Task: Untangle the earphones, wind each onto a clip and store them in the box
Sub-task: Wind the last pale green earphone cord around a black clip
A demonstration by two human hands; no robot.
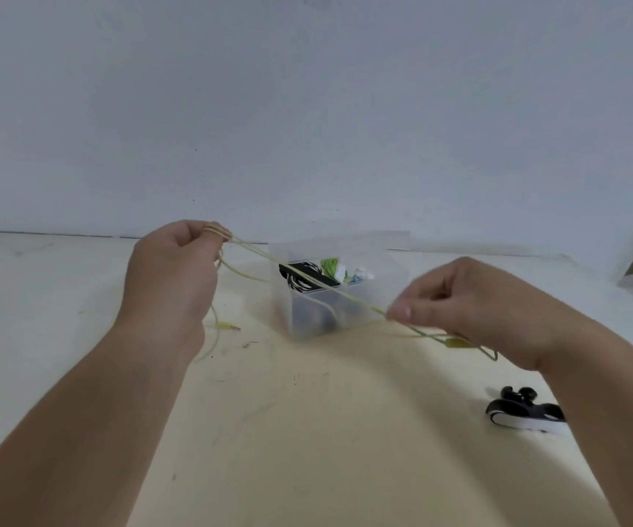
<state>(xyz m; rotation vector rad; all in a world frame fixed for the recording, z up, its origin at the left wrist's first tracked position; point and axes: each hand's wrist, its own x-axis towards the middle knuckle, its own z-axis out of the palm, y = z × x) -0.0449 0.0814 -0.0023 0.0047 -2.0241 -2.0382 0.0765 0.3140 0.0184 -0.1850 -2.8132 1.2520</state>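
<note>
Now I see yellow cord (254, 250) stretched far-left to near-right. Left hand (176, 268) grips looped end, right hand (467, 298) pinches other. Clip (524, 414) lies nearer right hand.

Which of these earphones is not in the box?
The yellow earphones, stretched between the left hand and right hand. The black-and-white earphones and green earphones sit wound inside the clear box.
</note>
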